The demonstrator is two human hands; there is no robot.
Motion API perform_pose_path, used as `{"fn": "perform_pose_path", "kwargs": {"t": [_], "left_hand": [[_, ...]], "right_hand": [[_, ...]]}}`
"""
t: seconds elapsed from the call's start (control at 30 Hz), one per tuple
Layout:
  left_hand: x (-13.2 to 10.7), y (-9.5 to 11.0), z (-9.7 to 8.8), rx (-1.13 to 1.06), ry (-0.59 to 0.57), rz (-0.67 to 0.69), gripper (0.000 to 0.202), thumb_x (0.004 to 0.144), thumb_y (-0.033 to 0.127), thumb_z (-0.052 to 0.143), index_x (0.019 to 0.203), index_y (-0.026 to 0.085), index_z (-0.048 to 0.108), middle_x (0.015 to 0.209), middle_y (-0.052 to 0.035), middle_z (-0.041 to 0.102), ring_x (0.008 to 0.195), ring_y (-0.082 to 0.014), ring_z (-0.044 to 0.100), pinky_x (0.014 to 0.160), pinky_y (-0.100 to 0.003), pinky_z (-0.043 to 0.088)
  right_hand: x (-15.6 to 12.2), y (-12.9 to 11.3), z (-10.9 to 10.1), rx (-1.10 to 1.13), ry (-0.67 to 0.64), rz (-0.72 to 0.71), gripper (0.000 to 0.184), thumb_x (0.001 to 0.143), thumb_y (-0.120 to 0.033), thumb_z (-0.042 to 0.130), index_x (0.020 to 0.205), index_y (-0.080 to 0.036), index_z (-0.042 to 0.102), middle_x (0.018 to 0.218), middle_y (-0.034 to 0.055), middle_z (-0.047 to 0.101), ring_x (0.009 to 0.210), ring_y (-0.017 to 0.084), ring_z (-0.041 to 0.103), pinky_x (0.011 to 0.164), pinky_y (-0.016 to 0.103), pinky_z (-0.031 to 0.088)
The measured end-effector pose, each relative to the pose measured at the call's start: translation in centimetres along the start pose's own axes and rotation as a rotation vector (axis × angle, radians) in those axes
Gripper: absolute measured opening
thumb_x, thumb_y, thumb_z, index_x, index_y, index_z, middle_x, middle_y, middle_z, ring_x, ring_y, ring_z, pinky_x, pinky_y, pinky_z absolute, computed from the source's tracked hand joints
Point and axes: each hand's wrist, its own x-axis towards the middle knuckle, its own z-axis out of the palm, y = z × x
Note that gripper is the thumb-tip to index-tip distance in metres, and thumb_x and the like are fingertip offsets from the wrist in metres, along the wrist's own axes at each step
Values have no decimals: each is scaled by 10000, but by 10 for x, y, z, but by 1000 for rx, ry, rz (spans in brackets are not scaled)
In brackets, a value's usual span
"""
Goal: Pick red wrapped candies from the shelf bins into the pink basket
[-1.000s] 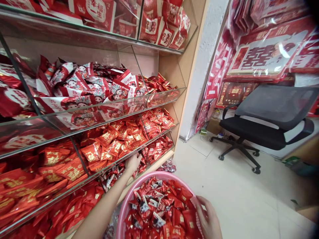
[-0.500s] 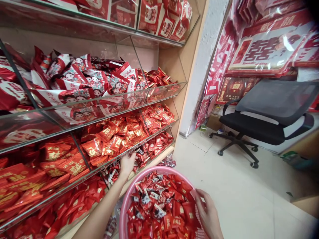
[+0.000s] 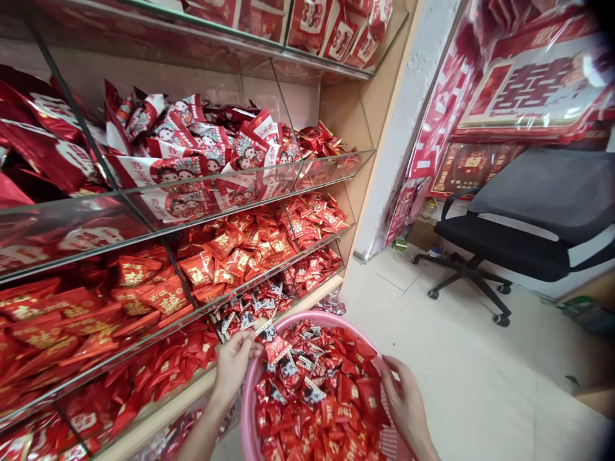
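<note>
My left hand (image 3: 235, 358) pinches a small red candy packet (image 3: 273, 346) with a black-and-white print, over the left rim of a pink plastic basket (image 3: 252, 410). Heaped inside the basket are red wrapped candies (image 3: 336, 410), some plain red with gold print, others with black-and-white pictures. On the basket's right side, my right hand (image 3: 403, 394) grips the rim, its fingertips partly hidden inside. Just beyond my left hand lies the low shelf compartment of matching printed packets (image 3: 250, 310).
Glass-fronted shelves (image 3: 230, 186) with dividers fill the left, stocked with red and white packets. A black office chair (image 3: 500, 230) on wheels stands at the right on the tiled floor (image 3: 461, 378). Red wedding decorations (image 3: 533, 89) hang behind it.
My left hand has come out of the low shelf compartment back to the basket's rim, with a printed candy packet in its fingers. My right hand still holds the basket.
</note>
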Motion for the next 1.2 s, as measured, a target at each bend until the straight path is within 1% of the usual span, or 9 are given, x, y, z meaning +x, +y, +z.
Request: {"fn": "perform_pose_path", "kwargs": {"t": [0.17, 0.4, 0.57, 0.67, 0.8, 0.9, 0.97, 1.1, 1.2], "left_hand": [[-1, -9, -6, 16, -10, -13, 420, 638, 528, 641, 814, 149, 598, 637, 6, 659, 629, -117, 611, 655, -234, 496], [0, -9, -9, 20, 8, 17, 412, 607, 536, 651, 758, 158, 585, 620, 11, 648, 617, -125, 601, 650, -245, 495], [-7, -7, -12, 59, 6, 36, 383, 634, 531, 635, 734, 164, 583, 628, 16, 640, 639, -134, 610, 665, -251, 500], [-20, -6, -10, 96, -3, 34, 374, 664, 530, 613, 754, 168, 588, 647, 11, 652, 649, -133, 615, 672, -245, 502], [-48, -8, -3, 83, -82, -13, 392, 659, 545, 613, 769, 169, 594, 667, -2, 666, 673, -152, 635, 709, -275, 528], [-67, -14, 2, 108, -113, -47, 390, 654, 553, 611, 741, 173, 603, 657, -2, 659, 685, -165, 641, 732, -294, 539], [-78, -19, 4, 158, -140, -51, 361, 674, 537, 599, 726, 179, 606, 656, -2, 655, 698, -170, 642, 716, -278, 537], [-92, -33, 11, 242, -210, -6, 304, 718, 488, 570, 716, 186, 604, 657, -1, 640, 665, -151, 620, 635, -224, 512], [-96, -40, 16, 299, -226, 75, 322, 756, 481, 523, 640, 183, 561, 600, 14, 571, 605, -119, 573, 577, -182, 463]], "right_hand": [[0, 0, 1, -1, 0, -2, 359, 832, -476, 430, 1009, -192, 558, 1041, 91, 605, 978, 243, 557, 851, 399, 463], [0, 1, 2, -7, 20, -10, 349, 826, -467, 434, 1000, -193, 562, 1046, 90, 606, 980, 242, 559, 844, 393, 469], [1, 5, 3, -8, 7, -17, 350, 826, -458, 433, 1003, -182, 558, 1051, 102, 602, 991, 251, 553, 857, 409, 460], [1, 4, 3, -1, 11, -21, 353, 825, -459, 433, 1000, -181, 560, 1057, 108, 598, 991, 254, 550, 856, 414, 459], [1, 2, 2, 2, 26, -33, 350, 825, -456, 436, 998, -179, 563, 1052, 115, 596, 990, 258, 544, 859, 424, 456], [0, 2, 1, -3, 25, -41, 340, 831, -443, 432, 1003, -181, 562, 1055, 114, 592, 996, 256, 538, 866, 429, 450], [0, 3, 0, -5, 28, -44, 330, 835, -436, 429, 999, -183, 562, 1060, 111, 588, 1001, 254, 534, 872, 433, 445], [0, 3, -1, 1, 30, -57, 307, 837, -427, 432, 979, -191, 568, 1061, 103, 583, 1010, 249, 527, 887, 439, 435], [0, 4, -1, 10, 35, -55, 302, 836, -428, 437, 970, -195, 574, 1063, 102, 584, 1014, 250, 525, 886, 443, 436]]}}
